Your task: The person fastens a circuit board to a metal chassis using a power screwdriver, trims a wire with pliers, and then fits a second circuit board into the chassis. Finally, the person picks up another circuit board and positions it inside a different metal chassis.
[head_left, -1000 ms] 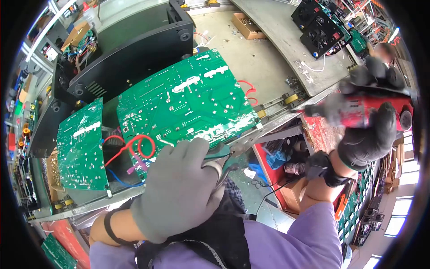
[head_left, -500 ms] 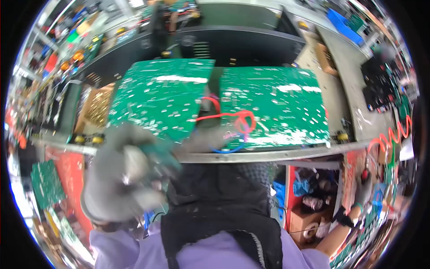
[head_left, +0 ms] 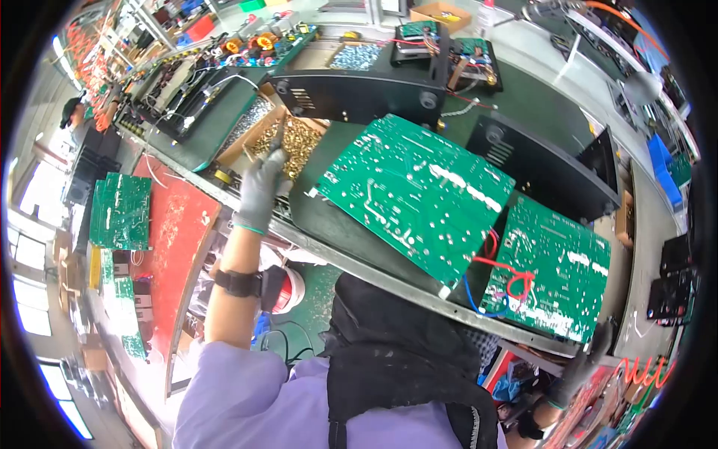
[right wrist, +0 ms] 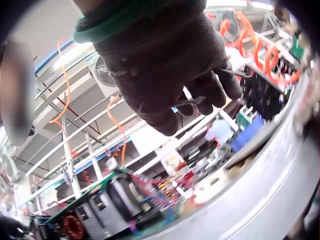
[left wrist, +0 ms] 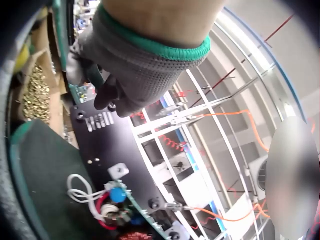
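Observation:
In the head view my left hand [head_left: 262,187], in a grey glove, reaches over a cardboard box of small brass parts [head_left: 303,150]. It grips a pair of pliers [head_left: 278,136], whose dark tip points away over the box; a dark green handle [left wrist: 93,75] shows between curled fingers in the left wrist view. My right hand [head_left: 582,370], in a dark glove with torn fingertips, hangs beside the bench's front edge with loose, extended fingers and holds nothing. Two green circuit boards, a left one [head_left: 419,194] and a right one [head_left: 557,262], lie solder side up, linked by red wire [head_left: 516,283] and blue wire [head_left: 471,299].
Black metal housings [head_left: 359,97] stand behind the boards. A metal rail [head_left: 359,271] runs along the bench front. At left, a red-topped table [head_left: 176,217] bears stacked green boards [head_left: 123,213]. Coiled orange hoses [head_left: 643,372] hang at right. Another person [head_left: 73,112] is far left.
The head view has swung left. My right hand no longer holds the red power tool seen a second ago. My left hand has moved with the pliers from the boards to the brass parts box.

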Tool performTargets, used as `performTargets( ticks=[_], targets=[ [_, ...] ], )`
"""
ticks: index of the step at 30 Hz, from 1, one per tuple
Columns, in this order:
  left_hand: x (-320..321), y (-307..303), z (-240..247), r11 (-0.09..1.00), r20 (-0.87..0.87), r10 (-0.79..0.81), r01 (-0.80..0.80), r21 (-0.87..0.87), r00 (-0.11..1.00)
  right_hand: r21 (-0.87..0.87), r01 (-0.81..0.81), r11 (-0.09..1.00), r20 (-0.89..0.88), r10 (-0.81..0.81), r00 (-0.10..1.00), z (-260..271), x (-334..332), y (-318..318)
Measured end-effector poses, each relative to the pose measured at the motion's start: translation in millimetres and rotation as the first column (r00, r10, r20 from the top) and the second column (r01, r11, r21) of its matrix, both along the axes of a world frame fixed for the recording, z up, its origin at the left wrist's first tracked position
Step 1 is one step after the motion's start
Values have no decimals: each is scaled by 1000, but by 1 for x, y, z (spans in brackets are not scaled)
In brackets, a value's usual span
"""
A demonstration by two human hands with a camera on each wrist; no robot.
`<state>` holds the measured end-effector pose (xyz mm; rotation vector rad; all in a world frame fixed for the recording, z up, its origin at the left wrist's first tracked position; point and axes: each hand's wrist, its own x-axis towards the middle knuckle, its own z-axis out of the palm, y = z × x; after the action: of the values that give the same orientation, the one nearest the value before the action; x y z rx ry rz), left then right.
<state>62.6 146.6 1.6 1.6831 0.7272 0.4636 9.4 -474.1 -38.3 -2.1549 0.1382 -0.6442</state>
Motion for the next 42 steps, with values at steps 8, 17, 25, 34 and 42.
performTargets(
  ticks=[8, 17, 25, 34, 42],
  targets=[
    [-3, -15, -38, 942, -41, 149, -129, 309, 988, 164, 160, 973, -183, -129, 975, -41, 40, 23],
    [-5, -20, -31, 962, -25, -267, 265, -69, 963, 132, 301, 944, -300, -252, 920, -48, 61, 5],
    [-20, 173, 15, 674, -496, -363, 590, 445, 788, 173, 374, 911, -356, -296, 886, -63, 54, -16],
    [6, 227, 1, 82, -446, -120, 457, 886, 887, 820, 100, 563, -127, 8, 992, -64, 3, -109],
    [35, -48, 73, 536, -133, -757, 724, 434, 640, 581, 454, 676, -152, -457, 876, 39, 12, -93]
  ],
)
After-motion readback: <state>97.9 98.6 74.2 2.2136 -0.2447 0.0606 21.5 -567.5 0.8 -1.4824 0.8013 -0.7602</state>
